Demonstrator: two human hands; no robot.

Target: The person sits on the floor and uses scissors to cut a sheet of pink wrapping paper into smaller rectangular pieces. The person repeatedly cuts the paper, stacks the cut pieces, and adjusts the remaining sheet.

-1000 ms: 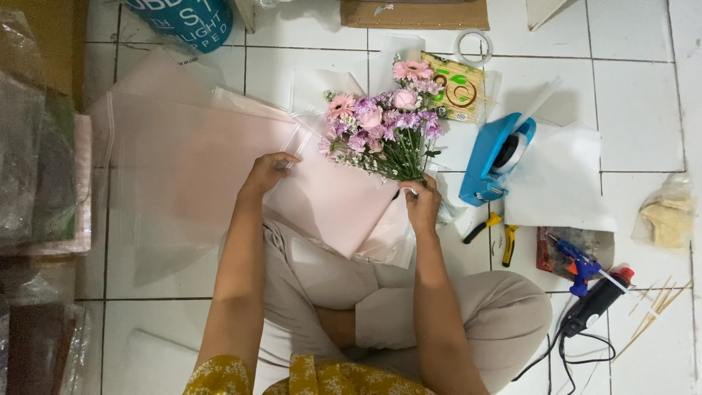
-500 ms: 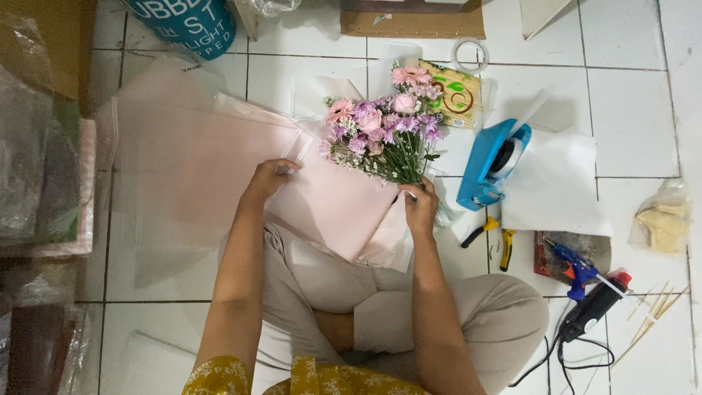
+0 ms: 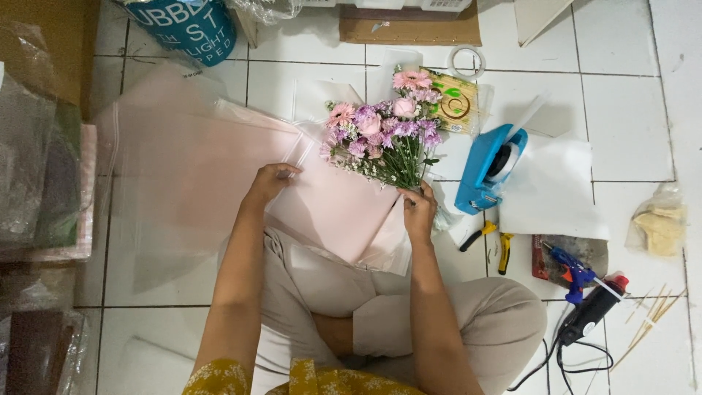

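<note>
Head view: bouquet (image 3: 384, 143) lies on pink wrapping paper (image 3: 322, 201), unwrapped.
Right hand (image 3: 419, 212) closed around the stems; left hand (image 3: 270, 181) flat on the sheet's edge, gripping nothing. Folding not yet done.

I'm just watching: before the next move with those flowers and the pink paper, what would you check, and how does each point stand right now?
1. Pink and purple flower bunch lies on the pale pink wrapping sheet: ok.
2. Right hand grips the green stems: ok.
3. Left hand presses the sheet flat: ok.
4. Blue tape dispenser lies near the right hand: ok.
5. Yellow-handled pliers lie apart from the paper: ok.
6. Stems tied together: cannot tell.
</note>
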